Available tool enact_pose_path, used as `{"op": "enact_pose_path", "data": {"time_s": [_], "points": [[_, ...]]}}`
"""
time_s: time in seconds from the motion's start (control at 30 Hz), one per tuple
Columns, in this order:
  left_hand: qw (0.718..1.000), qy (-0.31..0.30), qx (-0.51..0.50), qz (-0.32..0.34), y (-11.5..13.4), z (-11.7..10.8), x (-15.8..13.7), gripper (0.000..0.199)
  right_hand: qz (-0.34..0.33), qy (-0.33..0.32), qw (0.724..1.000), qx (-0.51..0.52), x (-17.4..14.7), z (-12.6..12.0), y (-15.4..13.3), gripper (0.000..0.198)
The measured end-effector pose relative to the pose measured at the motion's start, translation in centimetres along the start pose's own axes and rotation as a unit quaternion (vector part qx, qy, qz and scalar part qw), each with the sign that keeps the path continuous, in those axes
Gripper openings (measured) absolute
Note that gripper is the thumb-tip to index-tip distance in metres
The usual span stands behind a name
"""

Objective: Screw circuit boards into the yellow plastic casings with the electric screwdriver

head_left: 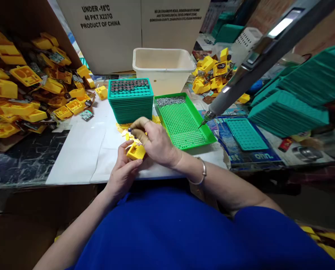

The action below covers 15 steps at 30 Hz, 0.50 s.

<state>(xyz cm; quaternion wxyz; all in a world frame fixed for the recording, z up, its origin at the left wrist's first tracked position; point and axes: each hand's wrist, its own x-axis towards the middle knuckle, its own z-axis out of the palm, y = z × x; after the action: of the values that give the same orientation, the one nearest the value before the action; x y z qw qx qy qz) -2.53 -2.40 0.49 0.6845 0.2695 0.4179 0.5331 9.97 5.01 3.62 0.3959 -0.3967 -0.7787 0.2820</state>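
My left hand [122, 169] grips a small yellow plastic housing [136, 152] between thumb and fingers, just above the white sheet. Over it, my right hand [159, 143] is closed in a pinch on a small dark round part [129, 130], whose exact kind I cannot make out. Small yellow plastic pieces [122, 128] lie on the paper just behind my hands. Behind them stands a stack of teal trays [130, 107], its top tray partly filled with dark round parts [128, 85].
A green perforated tray [181, 120] with small metal screws [170, 100] lies right, under a hanging electric screwdriver [229, 84]. A cream bin [167, 80] stands behind. Yellow housings [26, 75] with wires pile up left; more yellow housings [212, 71] lie back right, near teal tray stacks [288, 112].
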Motion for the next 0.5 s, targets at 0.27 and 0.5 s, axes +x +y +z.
{"op": "enact_pose_path", "data": {"time_s": [0.27,0.5], "points": [[0.998,0.000,0.018,0.054,-1.3,0.0,0.1,0.062,0.025,0.037,0.998,-0.043,-4.1,3.6,1.7,0.016],[0.999,0.000,0.012,0.034,-1.3,-0.1,0.0,0.062,0.068,0.052,0.980,0.177,-4.7,3.4,2.6,0.010]]}}
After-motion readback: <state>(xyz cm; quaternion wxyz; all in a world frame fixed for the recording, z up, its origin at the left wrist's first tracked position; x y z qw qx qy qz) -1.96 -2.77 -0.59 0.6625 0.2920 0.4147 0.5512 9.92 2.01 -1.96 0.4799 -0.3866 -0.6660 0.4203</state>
